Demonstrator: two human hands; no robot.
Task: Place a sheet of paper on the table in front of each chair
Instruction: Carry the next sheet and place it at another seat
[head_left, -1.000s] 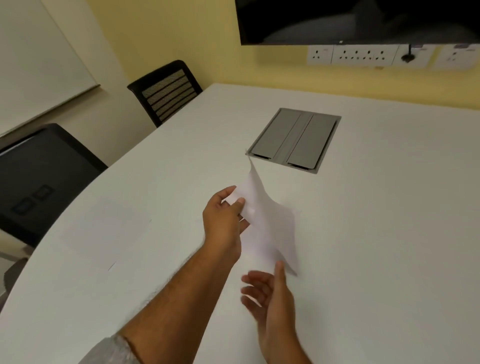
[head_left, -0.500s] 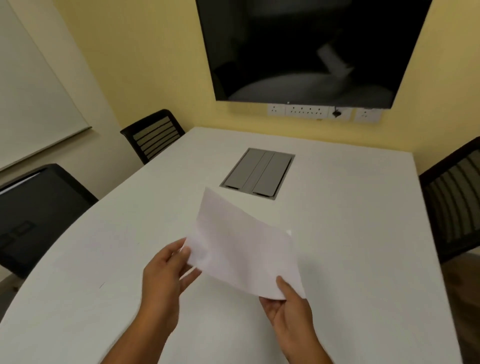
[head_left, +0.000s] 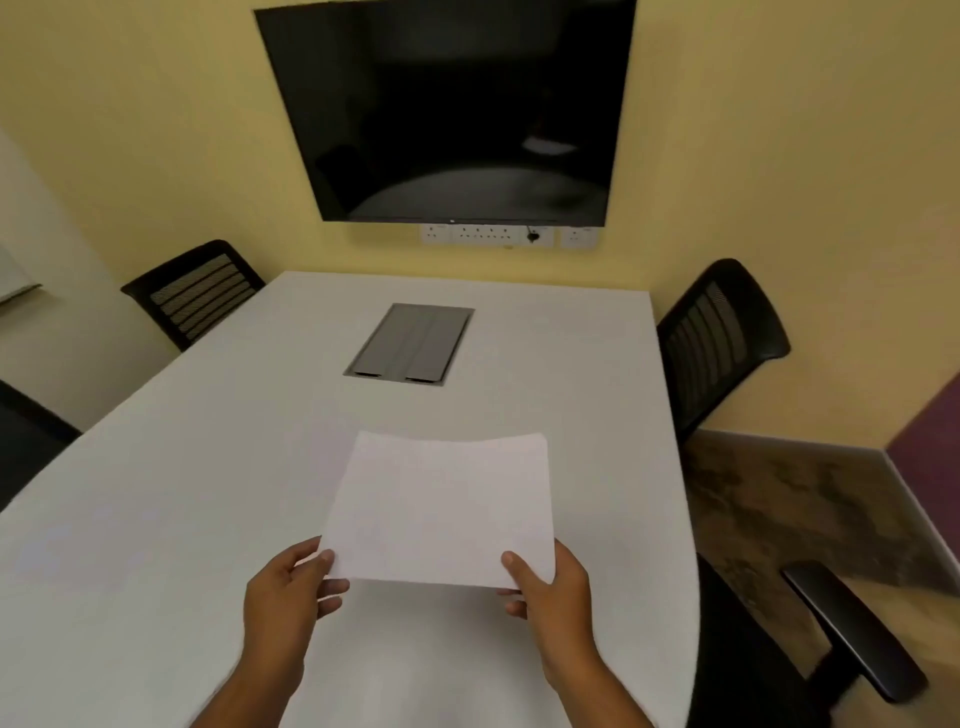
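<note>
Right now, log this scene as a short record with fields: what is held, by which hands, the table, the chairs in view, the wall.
held item: sheet of paper, white, near edge gripped, far edge slightly curled
left hand: pinches the near left corner
right hand: pinches the near right corner
table: white, with a grey cable hatch set in its middle
chairs: far left chair, right chair; parts of others at the left edge and lower right
wall: dark screen above a row of sockets

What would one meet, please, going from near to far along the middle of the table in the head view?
The hands, left and right → the sheet of paper they hold → the grey cable hatch → the wall sockets → the dark screen.
</note>
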